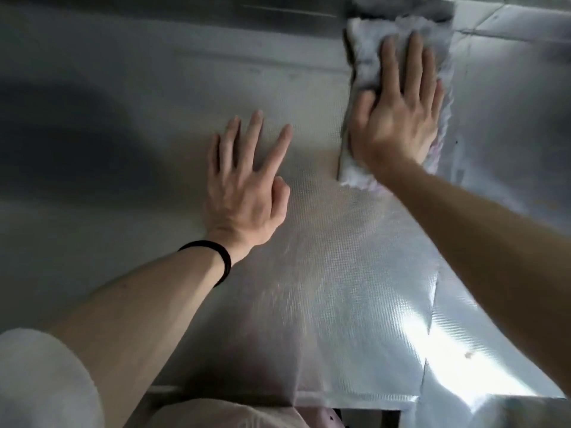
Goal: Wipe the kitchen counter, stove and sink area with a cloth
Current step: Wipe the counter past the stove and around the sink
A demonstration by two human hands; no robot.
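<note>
a person's right hand presses flat, fingers straight and slightly spread, on a pale grey-white fluffy cloth lying at the far side of a silver, foil-textured counter surface. the left hand rests palm-down on the bare foil just beside the cloth, fingers straight and fanned apart, a thin black band circling its wrist.

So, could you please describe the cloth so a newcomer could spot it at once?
Start from the shiny foil-like surface that fills the view. At its far right, the right hand presses flat on the cloth, a pale, fluffy strip. It is the only soft, matte thing there; the left hand rests on bare foil.
</note>
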